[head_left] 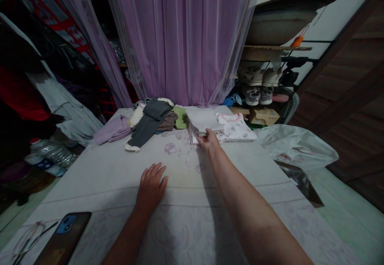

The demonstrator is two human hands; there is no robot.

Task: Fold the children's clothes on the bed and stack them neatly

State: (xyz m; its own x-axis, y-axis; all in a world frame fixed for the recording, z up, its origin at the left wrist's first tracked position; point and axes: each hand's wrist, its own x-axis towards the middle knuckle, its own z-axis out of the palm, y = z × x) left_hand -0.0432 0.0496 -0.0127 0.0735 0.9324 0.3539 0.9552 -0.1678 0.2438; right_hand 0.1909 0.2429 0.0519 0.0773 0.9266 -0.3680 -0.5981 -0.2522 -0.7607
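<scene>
My right hand point(209, 140) reaches far forward and grips the near edge of a folded white cloth point(203, 122) that lies on a small stack at the far side of the pale floral sheet point(186, 201). My left hand point(151, 186) lies flat on the sheet, fingers stretched out, holding nothing. Beside the stack on the right rests a folded white garment with pink prints point(237, 128). To the left lies a loose heap of clothes: dark grey trousers point(147, 126), a green piece point(181, 117), a brown piece point(168, 122) and a lilac garment point(112, 130).
A phone point(64, 237) and wire-rimmed glasses point(25, 241) lie at the sheet's near left corner. Plastic bottles point(49, 155) stand at the left. A purple sheer curtain point(183, 37) hangs behind. Shoes on a rack point(259, 85) and a clear plastic bag point(295, 147) are at the right.
</scene>
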